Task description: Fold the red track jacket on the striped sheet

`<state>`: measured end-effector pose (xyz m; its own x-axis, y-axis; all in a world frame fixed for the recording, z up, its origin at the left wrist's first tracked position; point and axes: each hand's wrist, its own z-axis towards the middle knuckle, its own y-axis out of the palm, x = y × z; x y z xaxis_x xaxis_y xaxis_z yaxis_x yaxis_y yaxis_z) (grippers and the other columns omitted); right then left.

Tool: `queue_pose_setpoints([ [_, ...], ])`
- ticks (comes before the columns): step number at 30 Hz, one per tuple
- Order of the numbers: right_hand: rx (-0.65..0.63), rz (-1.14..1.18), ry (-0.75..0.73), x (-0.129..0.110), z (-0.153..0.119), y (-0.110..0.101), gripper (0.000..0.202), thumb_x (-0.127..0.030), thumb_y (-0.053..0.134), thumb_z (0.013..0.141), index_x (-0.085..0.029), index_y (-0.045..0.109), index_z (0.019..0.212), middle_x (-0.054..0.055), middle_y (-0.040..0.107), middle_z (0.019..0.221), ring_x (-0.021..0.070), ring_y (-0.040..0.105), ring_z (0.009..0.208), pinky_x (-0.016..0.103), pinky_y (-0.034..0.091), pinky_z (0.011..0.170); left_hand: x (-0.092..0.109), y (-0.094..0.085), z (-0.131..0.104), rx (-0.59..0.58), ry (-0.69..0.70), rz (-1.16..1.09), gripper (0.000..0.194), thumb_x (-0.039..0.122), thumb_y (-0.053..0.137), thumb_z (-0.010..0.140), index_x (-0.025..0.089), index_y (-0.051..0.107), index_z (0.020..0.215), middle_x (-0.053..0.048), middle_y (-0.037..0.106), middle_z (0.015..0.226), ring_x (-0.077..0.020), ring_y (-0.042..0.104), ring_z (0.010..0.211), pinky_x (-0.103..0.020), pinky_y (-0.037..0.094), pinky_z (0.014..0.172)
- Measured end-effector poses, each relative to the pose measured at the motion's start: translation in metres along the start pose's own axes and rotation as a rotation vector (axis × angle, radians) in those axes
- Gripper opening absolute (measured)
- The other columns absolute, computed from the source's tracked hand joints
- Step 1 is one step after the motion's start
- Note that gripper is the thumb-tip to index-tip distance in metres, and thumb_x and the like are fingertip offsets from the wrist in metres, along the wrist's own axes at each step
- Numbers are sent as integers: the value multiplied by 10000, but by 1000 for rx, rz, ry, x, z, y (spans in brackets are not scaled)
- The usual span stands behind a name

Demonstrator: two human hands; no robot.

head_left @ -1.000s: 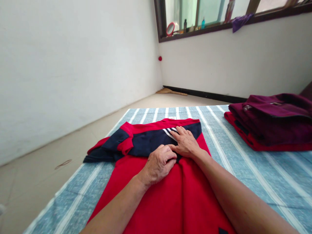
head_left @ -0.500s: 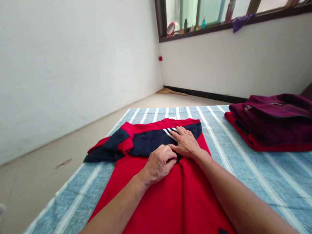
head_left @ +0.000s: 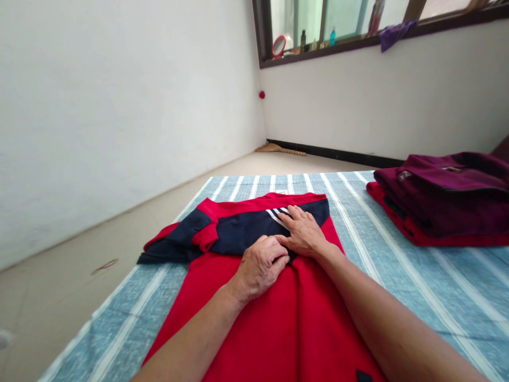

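Note:
A red and navy sports top (head_left: 254, 323) lies spread on the bed, with white stripes on its navy upper panel. One sleeve is bunched toward the left. My left hand (head_left: 263, 266) is closed on the cloth at the top's middle, where the navy panel meets the red; its fingertips are hidden. Fingers stretched out, my right hand (head_left: 303, 231) lies flat over the navy panel and the white stripes. The two hands touch near the left hand's knuckles and the right thumb.
Folded maroon and red clothes (head_left: 449, 207) are stacked at the right on the striped blue sheet (head_left: 358, 233). Beyond the bed, a broom (head_left: 280, 149) lies on the floor by the corner. A mirror (head_left: 279, 46) and bottles stand on the windowsill, beside a purple cloth (head_left: 393, 36).

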<state>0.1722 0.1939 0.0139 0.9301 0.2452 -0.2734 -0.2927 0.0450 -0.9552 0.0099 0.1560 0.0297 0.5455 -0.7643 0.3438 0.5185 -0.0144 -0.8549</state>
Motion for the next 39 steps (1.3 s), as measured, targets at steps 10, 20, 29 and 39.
queue_pose_setpoints([
  [10,-7,4,-6,0,-1,-1,635,-536,448,852,-240,357,1406,125,224,1509,290,172,1381,459,184,1067,1,0,-1,10,-16,58,31,167,624,791,183,647,805,-49,609,916,-179,519,856,-296,459,759],
  [20,47,13,61,-3,-1,3,702,-600,371,879,-185,276,1438,152,201,1515,279,146,1391,463,171,1076,1,-2,-2,-4,-51,7,60,141,633,781,176,641,732,-41,626,857,-173,542,820,-293,457,745],
  [29,11,-1,104,-3,1,3,721,-632,294,890,-175,262,1448,157,196,1516,281,114,1399,493,139,1082,-1,-3,-3,-5,-64,-48,65,122,635,768,176,646,734,-38,637,858,-169,548,823,-300,458,764],
  [39,10,-3,93,-2,1,2,697,-608,333,889,-187,269,1442,134,204,1519,265,132,1396,479,162,1075,-4,-3,-6,49,-107,-182,161,45,683,664,178,608,715,-31,652,874,-173,575,854,-299,470,786],
])
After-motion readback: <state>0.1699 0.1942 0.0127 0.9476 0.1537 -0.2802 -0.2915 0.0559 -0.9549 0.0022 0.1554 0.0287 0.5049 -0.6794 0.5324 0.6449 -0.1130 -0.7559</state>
